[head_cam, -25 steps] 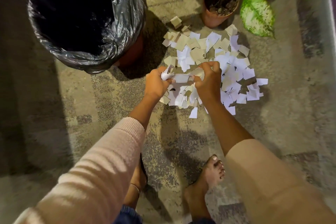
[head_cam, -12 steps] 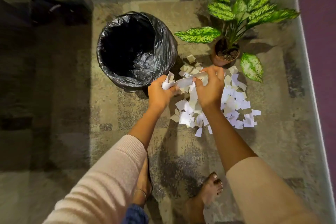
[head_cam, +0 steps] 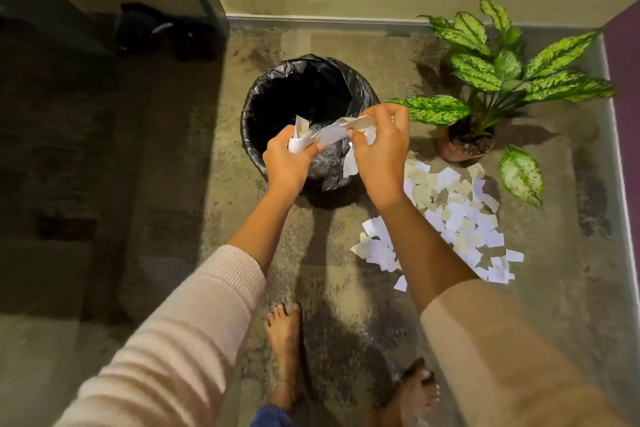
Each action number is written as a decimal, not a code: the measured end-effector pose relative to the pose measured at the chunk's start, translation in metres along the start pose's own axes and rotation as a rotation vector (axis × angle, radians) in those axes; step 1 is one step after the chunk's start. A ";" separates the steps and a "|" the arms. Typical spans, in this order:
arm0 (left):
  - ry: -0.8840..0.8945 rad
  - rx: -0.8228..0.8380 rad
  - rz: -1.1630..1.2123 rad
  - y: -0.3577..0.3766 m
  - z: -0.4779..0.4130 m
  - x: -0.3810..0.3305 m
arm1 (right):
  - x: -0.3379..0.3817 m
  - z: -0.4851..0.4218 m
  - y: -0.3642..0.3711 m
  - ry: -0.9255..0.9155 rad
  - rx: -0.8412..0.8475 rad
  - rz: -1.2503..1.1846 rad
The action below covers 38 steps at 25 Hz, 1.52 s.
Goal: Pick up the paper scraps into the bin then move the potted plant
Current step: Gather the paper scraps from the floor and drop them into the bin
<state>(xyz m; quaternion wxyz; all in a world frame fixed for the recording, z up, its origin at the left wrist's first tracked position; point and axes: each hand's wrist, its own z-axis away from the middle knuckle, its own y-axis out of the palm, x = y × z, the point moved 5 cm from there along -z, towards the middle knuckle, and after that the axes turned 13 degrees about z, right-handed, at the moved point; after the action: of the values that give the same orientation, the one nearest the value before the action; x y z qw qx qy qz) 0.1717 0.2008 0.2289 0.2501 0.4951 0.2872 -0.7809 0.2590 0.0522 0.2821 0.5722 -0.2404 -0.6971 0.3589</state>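
Two hands, left hand [head_cam: 285, 163] and right hand [head_cam: 379, 152], each clamp a grip on one paper bundle [head_cam: 329, 135] above one black-lined bin [head_cam: 277, 87] at frame centre; one scrap pile [head_cam: 457, 218] and one potted plant [head_cam: 485, 97] lie right.

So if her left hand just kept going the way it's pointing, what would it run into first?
Most likely the bin. The left hand, clutching a bunch of paper scraps, points forward over the near rim, so it would probably pass into the black-lined opening. Height above the rim is hard to judge.
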 end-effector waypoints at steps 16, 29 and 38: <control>0.073 0.092 -0.293 -0.001 -0.097 0.027 | -0.002 -0.046 0.137 -0.019 0.253 0.121; 0.097 0.165 -0.465 0.015 -0.088 0.032 | -0.011 -0.052 0.129 0.015 0.337 0.120; 0.234 0.187 -0.481 0.041 -0.034 0.014 | -0.039 -0.036 0.072 0.066 0.230 0.076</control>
<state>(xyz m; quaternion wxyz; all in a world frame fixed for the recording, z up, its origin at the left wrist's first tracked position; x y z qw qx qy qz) 0.2152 0.1940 0.1961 -0.0240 0.5203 0.3498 -0.7787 0.2976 0.0768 0.2051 0.6046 -0.2113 -0.6226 0.4497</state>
